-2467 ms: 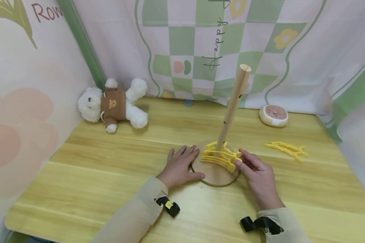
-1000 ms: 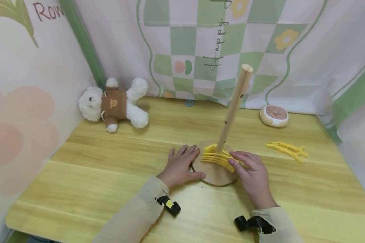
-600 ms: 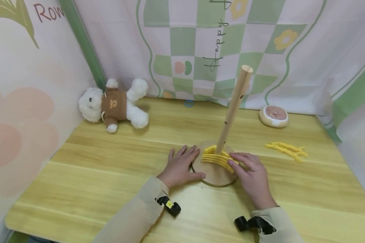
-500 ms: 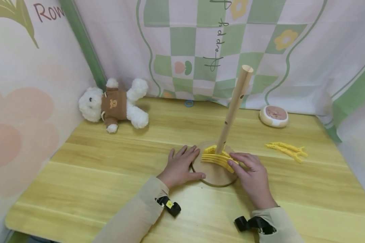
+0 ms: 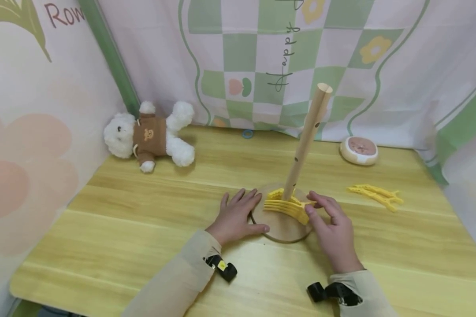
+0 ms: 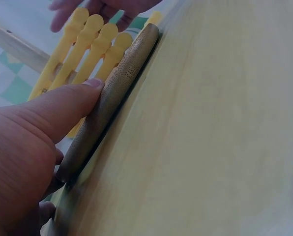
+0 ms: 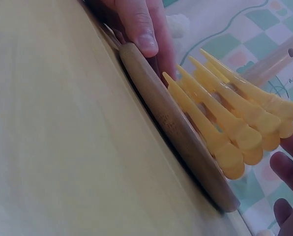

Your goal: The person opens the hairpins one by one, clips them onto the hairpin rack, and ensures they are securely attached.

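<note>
Already, your right hand (image 5: 335,233) is easing away from the ends of the yellow clips (image 5: 287,209), where its fingertips were pressing in half a second ago. Its thumb and fingers are parting and seemingly gripping nothing, though they are overlapping the clip ends, so you cannot be sure none is touching. Meanwhile, the top clip, which was sitting raised above the others earlier, is now lying close over them, suggesting that this layer is seating well and the stack is supporting itself. The clips are resting on the round wooden base (image 5: 283,229), their arms passing either side of the foot of the pole (image 5: 304,145). Your left hand (image 5: 238,218) is staying put, its fingers spreading straight over the base's left edge and its thumb touching the near rim, probably steadying it. A separate yellow piece (image 5: 375,198) is lying on the table (image 5: 123,220), beyond your right hand.
</note>
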The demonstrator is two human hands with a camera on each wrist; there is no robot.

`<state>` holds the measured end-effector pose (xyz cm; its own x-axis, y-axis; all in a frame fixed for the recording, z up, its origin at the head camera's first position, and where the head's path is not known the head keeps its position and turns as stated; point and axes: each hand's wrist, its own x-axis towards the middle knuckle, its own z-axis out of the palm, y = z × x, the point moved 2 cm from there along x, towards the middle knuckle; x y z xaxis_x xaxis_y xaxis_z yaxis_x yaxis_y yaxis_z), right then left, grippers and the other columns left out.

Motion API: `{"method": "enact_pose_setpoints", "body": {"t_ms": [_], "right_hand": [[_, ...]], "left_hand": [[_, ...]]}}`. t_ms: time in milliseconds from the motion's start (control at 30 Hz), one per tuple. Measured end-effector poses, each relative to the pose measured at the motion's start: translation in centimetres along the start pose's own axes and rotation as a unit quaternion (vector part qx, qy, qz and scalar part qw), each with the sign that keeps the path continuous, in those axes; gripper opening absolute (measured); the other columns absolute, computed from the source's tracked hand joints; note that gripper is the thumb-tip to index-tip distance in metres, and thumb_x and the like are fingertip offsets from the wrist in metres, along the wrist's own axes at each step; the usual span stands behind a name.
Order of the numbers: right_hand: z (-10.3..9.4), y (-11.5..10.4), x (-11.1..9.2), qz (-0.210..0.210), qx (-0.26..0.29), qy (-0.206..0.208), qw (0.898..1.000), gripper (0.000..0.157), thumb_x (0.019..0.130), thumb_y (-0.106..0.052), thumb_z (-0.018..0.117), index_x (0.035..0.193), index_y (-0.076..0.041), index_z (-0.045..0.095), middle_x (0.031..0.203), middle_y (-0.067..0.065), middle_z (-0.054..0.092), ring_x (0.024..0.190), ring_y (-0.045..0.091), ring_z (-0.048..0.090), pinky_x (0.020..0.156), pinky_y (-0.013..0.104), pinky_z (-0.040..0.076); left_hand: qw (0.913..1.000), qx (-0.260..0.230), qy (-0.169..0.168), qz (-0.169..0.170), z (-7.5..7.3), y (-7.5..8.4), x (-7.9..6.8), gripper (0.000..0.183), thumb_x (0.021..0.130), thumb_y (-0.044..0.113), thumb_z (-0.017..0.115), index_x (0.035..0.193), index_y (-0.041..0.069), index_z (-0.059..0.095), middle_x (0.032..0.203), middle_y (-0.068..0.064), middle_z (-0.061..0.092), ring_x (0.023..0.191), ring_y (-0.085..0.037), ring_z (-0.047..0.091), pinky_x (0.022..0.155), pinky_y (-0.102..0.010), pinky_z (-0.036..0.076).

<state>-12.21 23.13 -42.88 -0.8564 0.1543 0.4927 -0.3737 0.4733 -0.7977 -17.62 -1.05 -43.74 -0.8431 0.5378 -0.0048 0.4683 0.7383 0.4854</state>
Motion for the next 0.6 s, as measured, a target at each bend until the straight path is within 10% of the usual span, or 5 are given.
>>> {"method": "enact_pose_setpoints", "body": {"t_ms": [600], "right_hand": [[-5.4, 4.2, 1.7, 0.005, -0.125, 0.107, 0.986, 0.016, 0.086, -0.003, 0.073, 0.101, 0.001, 0.075, 0.100, -0.025, 0.057, 0.098, -0.008, 0.047, 0.088, 0.016, 0.032]], "left_hand": [[0.9999, 0.007, -0.004, -0.008, 0.5, -0.2, 0.2, 0.092, 0.086, 0.064, 0.068, 0.159, 0.020, 0.031, 0.165, 0.001, 0.023, 0.153, -0.029, 0.014, 0.119, -0.062, -0.001]]}}
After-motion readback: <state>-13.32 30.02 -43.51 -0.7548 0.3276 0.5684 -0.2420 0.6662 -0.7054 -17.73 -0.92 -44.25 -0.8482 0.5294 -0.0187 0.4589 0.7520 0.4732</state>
